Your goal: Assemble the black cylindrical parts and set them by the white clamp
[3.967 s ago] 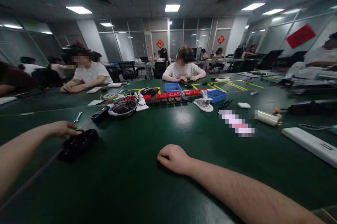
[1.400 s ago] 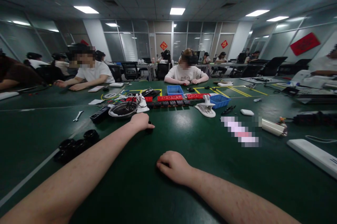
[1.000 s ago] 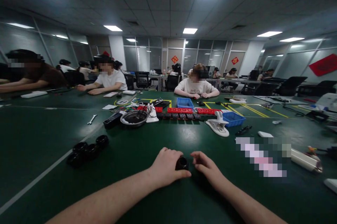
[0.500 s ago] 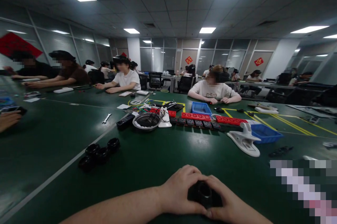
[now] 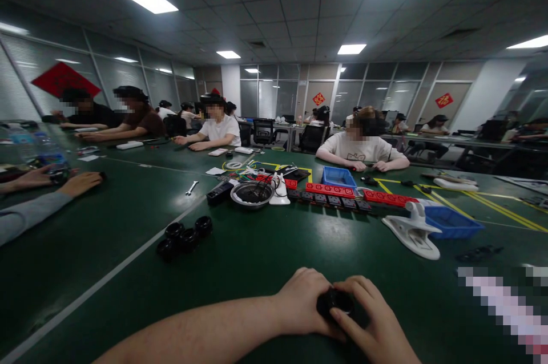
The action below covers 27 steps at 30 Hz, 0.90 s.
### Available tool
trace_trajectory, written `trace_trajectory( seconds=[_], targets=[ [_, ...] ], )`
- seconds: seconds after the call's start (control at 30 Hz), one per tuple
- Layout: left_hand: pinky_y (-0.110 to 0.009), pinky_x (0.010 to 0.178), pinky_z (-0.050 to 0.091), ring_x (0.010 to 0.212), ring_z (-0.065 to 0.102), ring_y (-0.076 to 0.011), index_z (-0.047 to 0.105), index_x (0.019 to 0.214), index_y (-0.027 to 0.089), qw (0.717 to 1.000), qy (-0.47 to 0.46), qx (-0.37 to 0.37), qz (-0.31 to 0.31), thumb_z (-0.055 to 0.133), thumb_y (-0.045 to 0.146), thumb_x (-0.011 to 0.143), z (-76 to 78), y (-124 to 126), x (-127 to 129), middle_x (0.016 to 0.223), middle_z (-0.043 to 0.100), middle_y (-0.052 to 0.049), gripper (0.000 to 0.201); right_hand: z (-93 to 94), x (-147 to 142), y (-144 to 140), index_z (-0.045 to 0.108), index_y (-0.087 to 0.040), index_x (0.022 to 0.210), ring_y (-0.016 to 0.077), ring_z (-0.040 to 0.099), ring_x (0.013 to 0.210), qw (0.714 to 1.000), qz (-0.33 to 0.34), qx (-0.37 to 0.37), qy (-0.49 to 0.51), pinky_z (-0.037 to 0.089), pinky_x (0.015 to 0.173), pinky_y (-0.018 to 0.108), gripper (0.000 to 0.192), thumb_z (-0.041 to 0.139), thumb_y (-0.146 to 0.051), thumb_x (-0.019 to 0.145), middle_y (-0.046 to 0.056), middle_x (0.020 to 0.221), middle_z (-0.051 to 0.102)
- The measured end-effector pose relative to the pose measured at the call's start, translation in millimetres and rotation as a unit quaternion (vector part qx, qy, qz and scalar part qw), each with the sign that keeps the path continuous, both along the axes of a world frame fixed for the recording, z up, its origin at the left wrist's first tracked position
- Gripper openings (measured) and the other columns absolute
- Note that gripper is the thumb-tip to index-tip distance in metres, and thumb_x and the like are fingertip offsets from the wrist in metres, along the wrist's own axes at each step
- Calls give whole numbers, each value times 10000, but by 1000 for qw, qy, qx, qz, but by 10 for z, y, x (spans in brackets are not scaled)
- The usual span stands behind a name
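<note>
Between my hands, just above or on the green table, is a black round hollow part [image 5: 339, 301] with an open top. My left hand [image 5: 303, 301] is wrapped round its left side, the fingertips mostly hidden. With thumb and fingers bent, my right hand [image 5: 371, 310] grips the part's rim from the right. Several similar black ring-shaped parts [image 5: 188, 238] stand in a cluster on the table, left of and beyond my left hand.
A wrench [image 5: 192, 187], a metal bowl [image 5: 252, 204] with black pieces, red strips [image 5: 329, 190], a white clip stand [image 5: 413, 233] and blue bins [image 5: 454, 224] lie farther off. A co-worker's hands [image 5: 79, 184] are at the left. Other people sit across the table [image 5: 257, 261].
My view has turned left, so the scene sits farther right. My right fingers have shifted on the black part, the thumb now at its rim. The co-worker's hands at left show more fully.
</note>
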State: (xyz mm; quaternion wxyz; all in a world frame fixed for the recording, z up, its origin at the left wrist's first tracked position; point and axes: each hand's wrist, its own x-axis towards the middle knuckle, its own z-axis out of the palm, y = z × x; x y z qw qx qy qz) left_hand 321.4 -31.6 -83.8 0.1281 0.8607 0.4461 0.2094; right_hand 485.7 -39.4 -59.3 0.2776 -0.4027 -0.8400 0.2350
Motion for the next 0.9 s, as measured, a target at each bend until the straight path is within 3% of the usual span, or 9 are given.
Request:
trace_trajectory(
  seconds=[0.2, 0.33, 0.43, 0.53, 0.7, 0.8, 0.9],
  targets=[
    [-248, 708, 357, 747, 532, -165, 587, 836, 196, 997, 6, -32, -71, 598, 601, 556, 99, 32, -68, 774, 594, 10, 492, 126, 145, 98, 542, -269, 1048, 208, 446, 1019, 975, 169, -128, 69, 355, 883, 379, 274, 476, -319, 786, 53, 1056, 522],
    [-256, 725, 353, 755, 529, -173, 588, 829, 194, 996, 12, -39, -84, 635, 579, 526, 117, 52, -68, 779, 589, 10, 492, 98, 166, 125, 580, -292, 999, 210, 446, 1030, 956, 213, -164, 118, 336, 901, 386, 241, 473, -311, 784, 31, 1043, 552],
    [-263, 721, 363, 754, 525, -175, 578, 878, 203, 996, 1, -46, -71, 638, 558, 540, 117, 43, -59, 795, 582, 10, 494, -21, 149, 85, 530, -300, 1075, 214, 426, 1053, 966, 186, -115, 140, 330, 907, 387, 293, 441, -328, 796, 39, 1089, 519],
    [-272, 738, 369, 791, 517, -182, 556, 933, 212, 997, -24, -52, -58, 630, 515, 583, 128, 8, -56, 857, 576, 2, 469, -133, 136, 31, 426, -272, 1178, 243, 364, 1110, 987, 101, -40, 120, 298, 928, 408, 424, 476, -362, 767, 72, 1174, 437],
    [-314, 768, 369, 849, 482, -213, 510, 996, 216, 998, -45, -48, -12, 645, 546, 527, 128, -84, -42, 923, 542, -25, 588, -238, 117, 7, 413, -161, 1110, 274, 440, 981, 994, -30, -1, 107, 377, 832, 396, 606, 616, -424, 603, 125, 1069, 461],
    [-325, 756, 368, 832, 471, -213, 519, 941, 202, 998, -47, -41, 19, 654, 565, 490, 103, -124, -2, 889, 535, -25, 594, -259, 88, 9, 467, -161, 949, 236, 483, 849, 992, -72, -8, 103, 409, 743, 350, 491, 658, -377, 552, 79, 906, 509],
    [-306, 714, 373, 786, 472, -197, 535, 858, 190, 998, -42, -35, 42, 645, 555, 516, 85, -119, 28, 827, 533, -15, 512, -219, 79, 19, 509, -174, 804, 203, 495, 767, 993, -60, -23, 95, 412, 678, 314, 307, 637, -347, 585, 42, 802, 526]
  ],
)
